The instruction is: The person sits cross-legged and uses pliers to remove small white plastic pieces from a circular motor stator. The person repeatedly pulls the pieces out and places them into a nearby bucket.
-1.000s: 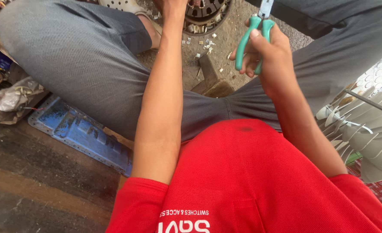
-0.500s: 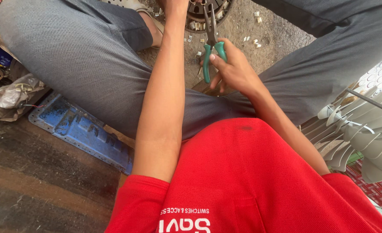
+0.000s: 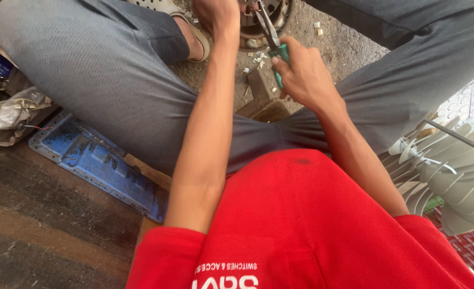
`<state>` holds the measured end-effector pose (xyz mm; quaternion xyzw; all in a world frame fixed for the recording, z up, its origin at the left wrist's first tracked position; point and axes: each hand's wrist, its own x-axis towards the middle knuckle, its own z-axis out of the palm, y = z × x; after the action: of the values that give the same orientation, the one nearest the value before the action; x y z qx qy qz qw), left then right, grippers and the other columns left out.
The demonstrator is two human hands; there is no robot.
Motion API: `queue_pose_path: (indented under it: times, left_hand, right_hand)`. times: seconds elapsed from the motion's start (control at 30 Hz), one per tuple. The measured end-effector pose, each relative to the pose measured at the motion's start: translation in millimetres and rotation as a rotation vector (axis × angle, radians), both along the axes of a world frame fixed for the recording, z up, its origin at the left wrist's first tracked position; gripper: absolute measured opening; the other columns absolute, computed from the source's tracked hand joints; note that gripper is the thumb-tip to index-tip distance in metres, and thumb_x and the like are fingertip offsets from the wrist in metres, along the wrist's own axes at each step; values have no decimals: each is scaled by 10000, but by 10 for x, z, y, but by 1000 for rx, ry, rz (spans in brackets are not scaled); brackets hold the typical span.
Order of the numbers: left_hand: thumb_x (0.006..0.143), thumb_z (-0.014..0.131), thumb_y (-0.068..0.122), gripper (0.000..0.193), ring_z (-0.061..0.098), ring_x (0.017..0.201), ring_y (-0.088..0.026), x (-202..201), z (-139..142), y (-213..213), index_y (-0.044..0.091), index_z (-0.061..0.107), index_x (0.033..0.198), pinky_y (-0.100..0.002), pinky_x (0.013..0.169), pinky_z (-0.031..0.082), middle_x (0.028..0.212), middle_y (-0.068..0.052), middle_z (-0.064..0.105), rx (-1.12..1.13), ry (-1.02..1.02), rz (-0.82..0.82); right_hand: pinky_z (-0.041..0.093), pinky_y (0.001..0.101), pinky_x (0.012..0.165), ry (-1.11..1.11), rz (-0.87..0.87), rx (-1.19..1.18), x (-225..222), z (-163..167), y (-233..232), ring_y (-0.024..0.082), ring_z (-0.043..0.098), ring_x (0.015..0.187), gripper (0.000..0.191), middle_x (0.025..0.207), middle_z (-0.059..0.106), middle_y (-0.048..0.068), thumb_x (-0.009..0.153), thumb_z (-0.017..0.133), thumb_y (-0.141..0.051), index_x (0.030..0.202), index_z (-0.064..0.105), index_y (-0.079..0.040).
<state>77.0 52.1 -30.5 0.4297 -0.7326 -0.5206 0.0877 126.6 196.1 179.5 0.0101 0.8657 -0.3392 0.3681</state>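
My right hand point(image 3: 301, 75) grips green-handled pliers point(image 3: 273, 43), whose metal jaws point up into a round metal motor part point(image 3: 272, 18) at the top edge. My left hand point(image 3: 218, 15) rests on the left side of that motor part, fingers closed around its rim as far as I can see; its top is cut off by the frame. Small pale metal scraps point(image 3: 255, 58) lie on the ground under the pliers. I sit with grey-trousered legs spread on both sides and a red shirt below.
A wooden block point(image 3: 261, 93) lies between my legs. A blue metal plate point(image 3: 92, 163) sits on the floor at left, with a crumpled plastic bag point(image 3: 12, 112) beyond it. White fan blades point(image 3: 451, 176) and a thin metal rod lie at right.
My right hand has swung the pliers from the upper right down and left to the motor part. My left arm has stayed in place.
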Motion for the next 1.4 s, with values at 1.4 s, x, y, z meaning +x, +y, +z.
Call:
queue_pose_path:
  times: [1.4]
  left_hand:
    - [913,542,496,562,719,534,-270,-99,137,-8,-47,665,837,-430,547,524,621,-147,721,2,62,88]
  right_hand:
    - [422,265,669,-947,-646,-1235,-122,-369,354,152,567,836,871,1141,600,106,713,733,-221,1520,449,-61]
